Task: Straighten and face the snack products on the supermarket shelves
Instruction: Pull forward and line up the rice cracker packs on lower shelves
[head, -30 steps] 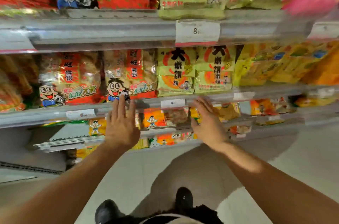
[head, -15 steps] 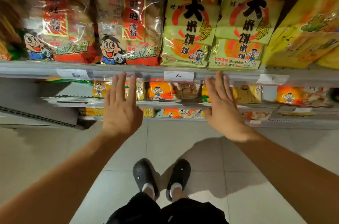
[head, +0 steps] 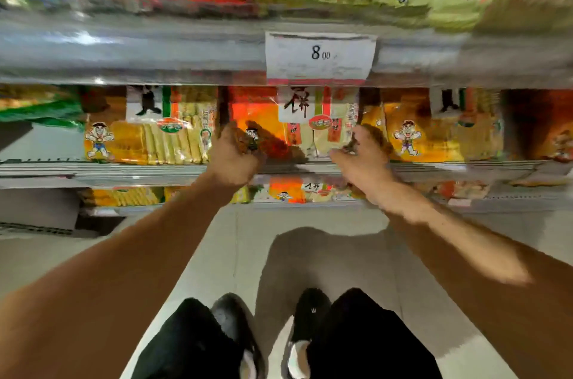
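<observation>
Fingers of my left hand (head: 234,155) and right hand (head: 361,161) curl round the sides of the orange snack bag (head: 288,127) (picture blurred) on the lower shelf (head: 124,169).

single head cam, wide-angle, looks forward and down, close to the shelf (head: 186,169) front; upper shelf edge with price tag (head: 321,56) fills the top, floor (head: 217,254) and shoes at bottom; frame blurred
</observation>
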The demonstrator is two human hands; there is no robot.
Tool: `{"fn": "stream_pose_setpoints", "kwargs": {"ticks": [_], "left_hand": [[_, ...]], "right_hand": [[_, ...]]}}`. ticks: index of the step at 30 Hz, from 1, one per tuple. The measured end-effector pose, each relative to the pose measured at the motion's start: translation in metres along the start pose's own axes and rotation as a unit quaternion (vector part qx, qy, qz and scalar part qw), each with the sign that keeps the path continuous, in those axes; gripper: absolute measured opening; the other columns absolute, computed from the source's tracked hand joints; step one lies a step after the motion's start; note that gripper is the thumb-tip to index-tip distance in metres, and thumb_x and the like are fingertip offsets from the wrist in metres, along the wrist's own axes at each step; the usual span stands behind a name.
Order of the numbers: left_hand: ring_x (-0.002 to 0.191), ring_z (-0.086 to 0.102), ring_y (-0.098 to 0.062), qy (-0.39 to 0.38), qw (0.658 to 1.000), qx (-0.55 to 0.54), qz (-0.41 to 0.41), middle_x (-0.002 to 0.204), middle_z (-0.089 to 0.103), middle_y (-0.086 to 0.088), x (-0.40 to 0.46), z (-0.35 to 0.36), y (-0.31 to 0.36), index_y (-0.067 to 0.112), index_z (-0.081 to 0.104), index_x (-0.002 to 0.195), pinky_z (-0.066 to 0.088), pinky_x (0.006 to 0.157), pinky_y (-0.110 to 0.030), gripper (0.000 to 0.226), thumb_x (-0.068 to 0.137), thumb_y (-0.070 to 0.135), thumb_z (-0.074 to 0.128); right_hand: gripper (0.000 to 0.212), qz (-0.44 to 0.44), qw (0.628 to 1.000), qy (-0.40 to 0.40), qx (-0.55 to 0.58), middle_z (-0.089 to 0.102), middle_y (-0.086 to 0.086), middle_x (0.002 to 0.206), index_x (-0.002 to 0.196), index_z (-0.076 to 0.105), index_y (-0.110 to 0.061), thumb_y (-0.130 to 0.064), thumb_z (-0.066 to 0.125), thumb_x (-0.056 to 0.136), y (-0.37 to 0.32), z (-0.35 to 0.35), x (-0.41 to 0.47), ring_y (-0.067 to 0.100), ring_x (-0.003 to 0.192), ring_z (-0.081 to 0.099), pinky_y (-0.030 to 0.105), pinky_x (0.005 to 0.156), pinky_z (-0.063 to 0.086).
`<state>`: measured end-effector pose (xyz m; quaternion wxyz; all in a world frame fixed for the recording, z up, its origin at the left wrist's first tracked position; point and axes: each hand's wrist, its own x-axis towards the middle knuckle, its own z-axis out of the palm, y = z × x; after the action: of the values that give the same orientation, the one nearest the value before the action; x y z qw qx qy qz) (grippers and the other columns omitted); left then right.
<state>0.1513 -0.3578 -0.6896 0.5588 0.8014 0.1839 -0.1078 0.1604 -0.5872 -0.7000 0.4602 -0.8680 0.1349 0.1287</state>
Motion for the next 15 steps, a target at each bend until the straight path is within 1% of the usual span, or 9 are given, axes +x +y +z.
{"fn": "stream_pose_setpoints", "kwargs": {"ticks": [2, 4, 7, 10, 11, 12, 13, 14, 15], "left_hand": [[0.101, 0.064, -0.031, 0.002, 1.000, -0.021, 0.002, 0.104, 0.067, -0.008, 0.016, 0.000, -0.003, 0.018, 0.056, 0.111, 0.055, 0.085, -0.048, 0.049, 0.067, 0.009, 0.076], [0.098, 0.066, -0.026, -0.002, 1.000, -0.023, -0.010, 0.098, 0.069, 0.001, 0.025, 0.002, -0.001, 0.029, 0.053, 0.113, 0.057, 0.082, -0.043, 0.055, 0.065, 0.015, 0.075], [0.099, 0.065, -0.029, -0.003, 1.000, -0.008, -0.020, 0.103, 0.069, -0.005, 0.032, 0.010, 0.005, 0.026, 0.056, 0.110, 0.054, 0.088, -0.048, 0.055, 0.057, 0.024, 0.068], [0.101, 0.064, -0.029, 0.050, 0.998, -0.036, -0.022, 0.106, 0.068, -0.006, 0.030, 0.009, 0.017, 0.027, 0.053, 0.099, 0.054, 0.089, -0.049, 0.044, 0.062, 0.019, 0.073], [0.104, 0.063, -0.030, 0.062, 0.997, -0.029, -0.025, 0.109, 0.066, -0.006, 0.029, 0.004, 0.020, 0.028, 0.051, 0.103, 0.053, 0.090, -0.050, 0.046, 0.065, 0.019, 0.076], [0.108, 0.061, -0.031, 0.063, 0.998, -0.008, -0.026, 0.114, 0.064, -0.008, 0.028, -0.003, 0.024, 0.026, 0.052, 0.110, 0.052, 0.092, -0.051, 0.051, 0.065, 0.024, 0.077], [0.114, 0.058, -0.034, 0.050, 0.998, 0.024, -0.030, 0.120, 0.062, -0.012, 0.025, -0.011, 0.028, 0.021, 0.054, 0.117, 0.049, 0.095, -0.053, 0.060, 0.063, 0.031, 0.077], [0.116, 0.057, -0.036, 0.032, 0.998, 0.050, -0.037, 0.124, 0.060, -0.015, 0.021, -0.021, 0.033, 0.015, 0.056, 0.122, 0.047, 0.097, -0.053, 0.069, 0.060, 0.037, 0.077], [0.115, 0.058, -0.035, 0.016, 0.997, 0.058, -0.046, 0.121, 0.063, -0.015, 0.015, -0.029, 0.040, 0.012, 0.061, 0.120, 0.049, 0.096, -0.052, 0.070, 0.058, 0.040, 0.079]], "right_hand": [[0.067, 0.043, 0.999, 0.021, -0.004, 0.062, -0.001, 0.119, 0.139, 0.036, -0.024, -0.033, 0.068, 0.082, 0.001, 0.006, 0.022, 0.020, 0.101, 0.060, 0.035, 0.087, 0.051], [0.074, 0.080, 0.996, 0.035, 0.004, 0.057, 0.002, 0.124, 0.139, 0.031, -0.024, -0.036, 0.070, 0.077, 0.002, 0.011, 0.035, 0.024, 0.107, 0.056, 0.037, 0.089, 0.048], [0.079, 0.102, 0.992, 0.064, 0.047, 0.056, 0.000, 0.124, 0.141, 0.029, -0.019, -0.027, 0.072, 0.075, -0.004, 0.015, 0.042, 0.021, 0.106, 0.056, 0.034, 0.088, 0.048], [0.078, 0.116, 0.984, 0.109, 0.086, 0.057, -0.002, 0.121, 0.143, 0.031, -0.015, -0.028, 0.074, 0.079, -0.015, 0.011, 0.041, 0.020, 0.104, 0.057, 0.031, 0.088, 0.049], [0.072, 0.122, 0.982, 0.116, 0.091, 0.058, -0.004, 0.116, 0.140, 0.038, -0.014, -0.032, 0.074, 0.080, -0.020, 0.007, 0.038, 0.019, 0.099, 0.059, 0.030, 0.085, 0.050], [0.058, 0.127, 0.980, 0.112, 0.104, 0.063, -0.005, 0.109, 0.127, 0.050, -0.008, -0.034, 0.074, 0.081, -0.022, 0.002, 0.036, 0.017, 0.092, 0.062, 0.028, 0.079, 0.051], [0.043, 0.130, 0.978, 0.106, 0.126, 0.067, -0.007, 0.097, 0.117, 0.059, -0.019, -0.034, 0.075, 0.081, -0.026, -0.003, 0.029, 0.011, 0.083, 0.063, 0.023, 0.070, 0.051], [0.042, 0.131, 0.976, 0.093, 0.145, 0.067, -0.009, 0.088, 0.117, 0.060, -0.019, -0.033, 0.077, 0.081, -0.030, -0.008, 0.024, 0.006, 0.077, 0.062, 0.018, 0.064, 0.048], [0.033, 0.136, 0.976, 0.077, 0.153, 0.066, -0.009, 0.086, 0.105, 0.060, -0.022, -0.032, 0.078, 0.080, -0.035, -0.014, 0.014, 0.005, 0.075, 0.062, 0.016, 0.062, 0.048]]}}
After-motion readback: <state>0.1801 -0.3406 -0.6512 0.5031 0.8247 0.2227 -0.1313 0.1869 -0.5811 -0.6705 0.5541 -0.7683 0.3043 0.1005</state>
